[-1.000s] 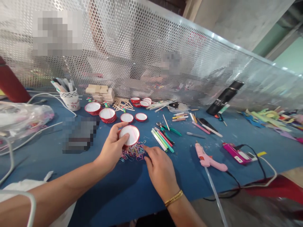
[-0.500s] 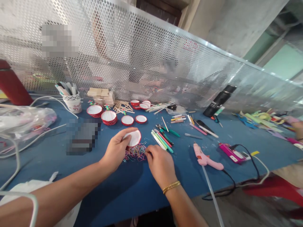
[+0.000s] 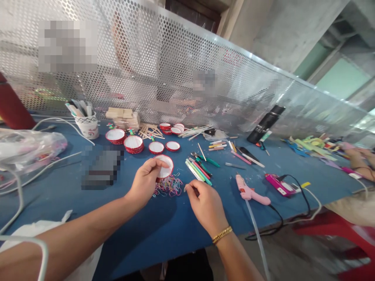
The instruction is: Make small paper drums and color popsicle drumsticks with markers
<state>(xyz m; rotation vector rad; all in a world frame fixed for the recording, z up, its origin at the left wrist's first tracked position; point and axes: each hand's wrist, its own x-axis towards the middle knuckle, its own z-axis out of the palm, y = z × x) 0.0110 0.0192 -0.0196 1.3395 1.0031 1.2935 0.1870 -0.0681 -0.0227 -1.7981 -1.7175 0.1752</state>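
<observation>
Above a heap of coloured loops [image 3: 174, 187], just over its far edge, the red-rimmed disc [image 3: 165, 171] is held at a tilt with its white face showing. The left hand [image 3: 143, 180] is closed on it by the near left side, one digit lying across the white. That grip looks secure enough; keeping the digits toward the rim would leave more of the face clear and mark it less.

Just right of the heap, the right hand [image 3: 206, 205] has thumb and forefinger drawn almost together; whether anything sits between them is too small to tell. For pieces this fine, a light fingertip pinch is best, lifting slowly so that a tangled neighbour does not come along.

Farther out, bundled markers [image 3: 197, 171] lie close beyond the right hand, with green-handled pliers [image 3: 213, 161] behind them. A stack of discs [image 3: 134, 144] stands beyond the left hand. The pink glue gun [image 3: 246, 191] rests on the blue table [image 3: 137, 242] well off to the right; its nozzle deserves a wide berth.
</observation>
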